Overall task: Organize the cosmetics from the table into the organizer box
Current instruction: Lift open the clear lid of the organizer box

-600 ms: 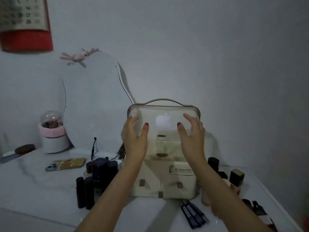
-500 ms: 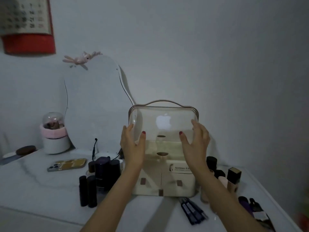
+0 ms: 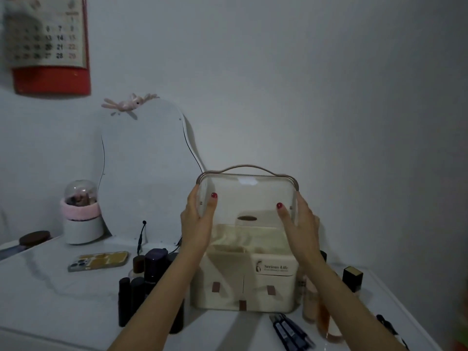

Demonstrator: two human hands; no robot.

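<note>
**Both hands on the organizer's clear lid**

Head view. Dim room, white table [image 3: 63, 300] running to a wall at the back and right. Cream organizer box [image 3: 243, 287] standing upright at centre, close to the back wall, with its clear lid [image 3: 247, 196] over the top section and a curved handle [image 3: 247, 168] above. Left hand [image 3: 198, 221] clasped on the lid's left edge, thumb across the front face, fingers wrapped round the side. Right hand [image 3: 300, 224] clasped likewise on the right edge, thumb in front, fingers behind. Both partly closed on the lid, nothing else held.

Dark bottles [image 3: 149, 282] crowded just beside the box's left wall, under the left forearm. Beige foundation bottles [image 3: 310, 300] and a dark gold-capped bottle [image 3: 352, 278] tight against the right side. Dark pencils [image 3: 291, 330] lying near the front table edge, just ahead of the box. Phone [image 3: 98, 260] flat on the left, well apart. Mirror [image 3: 147, 173] leaning on the back wall; domed jar [image 3: 81, 214] beside it. Open tabletop at front left; little free room on the right.
</note>
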